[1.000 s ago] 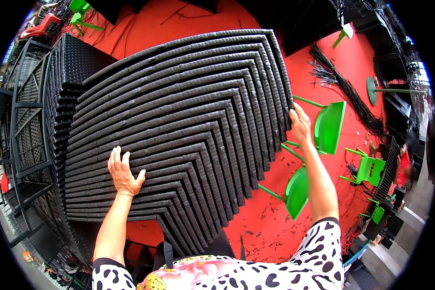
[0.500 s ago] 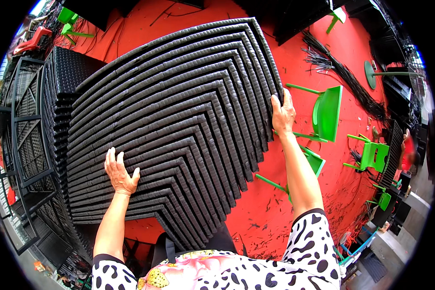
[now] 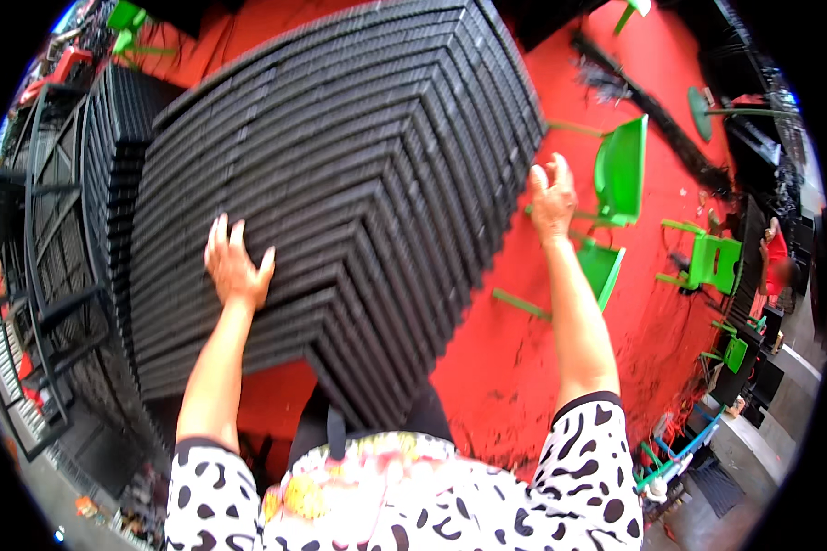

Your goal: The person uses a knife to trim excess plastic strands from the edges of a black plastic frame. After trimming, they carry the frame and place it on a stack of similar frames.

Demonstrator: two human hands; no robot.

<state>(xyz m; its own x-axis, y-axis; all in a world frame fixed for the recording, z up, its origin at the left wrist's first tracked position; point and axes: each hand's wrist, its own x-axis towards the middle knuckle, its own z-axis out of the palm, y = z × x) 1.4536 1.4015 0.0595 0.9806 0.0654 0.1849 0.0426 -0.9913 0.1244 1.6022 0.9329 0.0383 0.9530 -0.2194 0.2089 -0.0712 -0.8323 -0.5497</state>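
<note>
A tall stack of black woven wicker panels (image 3: 276,174), with rounded wrapped edges and angled corners, fills the space before me. My left hand (image 3: 239,264) lies with spread fingers against the stacked edges at the left front. Off the stack's right side, my right hand (image 3: 552,197) hangs apart from it, fingers loosely spread and holding nothing. The picture is smeared by motion, so fine detail of the weave is lost.
Green plastic chairs (image 3: 621,172) stand on the red floor (image 3: 496,395) to the right. A bundle of dark strips (image 3: 671,129) lies beyond them. Black woven frames (image 3: 60,230) are piled at the left. A person in red (image 3: 776,271) is at the far right.
My right hand has come off the stack's right edge and moved slightly outward. The view has shifted, and the stack sits higher in it. My left hand stays at the stack.
</note>
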